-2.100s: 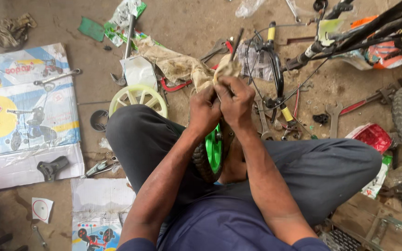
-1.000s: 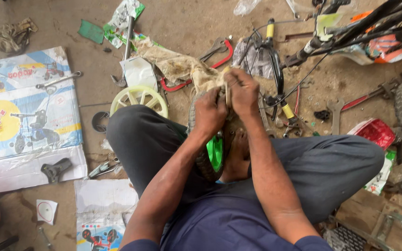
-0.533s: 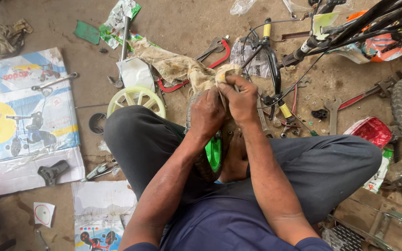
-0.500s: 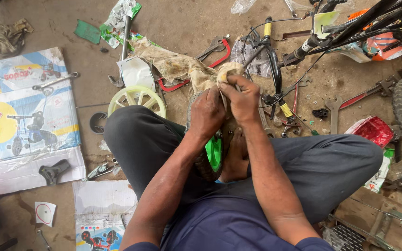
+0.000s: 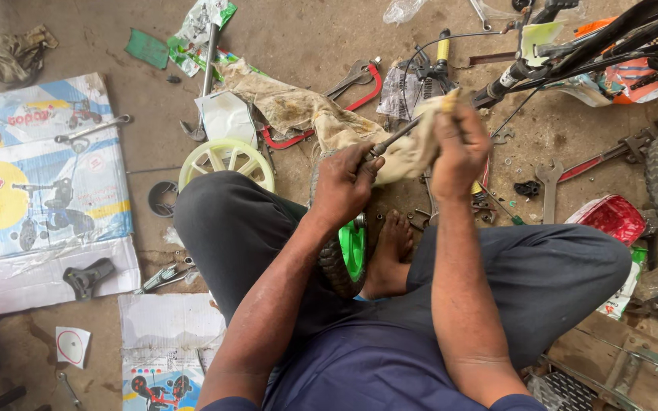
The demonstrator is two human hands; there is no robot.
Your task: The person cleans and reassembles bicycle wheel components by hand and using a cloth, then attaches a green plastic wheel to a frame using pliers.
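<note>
Two hands share this job, seen from the head camera alone. My left hand (image 5: pixel 344 186) is clenched round the lower end of a thin metal rod (image 5: pixel 390 141), and my right hand (image 5: pixel 458 148) grips a dirty rag (image 5: pixel 413 152) bunched over the rod's upper end. Below them a small wheel with a green hub (image 5: pixel 348 255) stands upright between my knees, its tyre beside my bare foot (image 5: pixel 390 251).

Slipping looks to me the main risk: the rag seems greasy, so my right hand could slide off the rod, and the freed end might jab my foot or my left hand. Nothing clamps the wheel, so as I judge it a hard push could tip it sideways. On the floor (image 5: pixel 321 38) close by lie a spanner (image 5: pixel 550 186) and a red-framed hacksaw (image 5: pixel 321 114), near enough for a jerking elbow or foot to strike.
</note>
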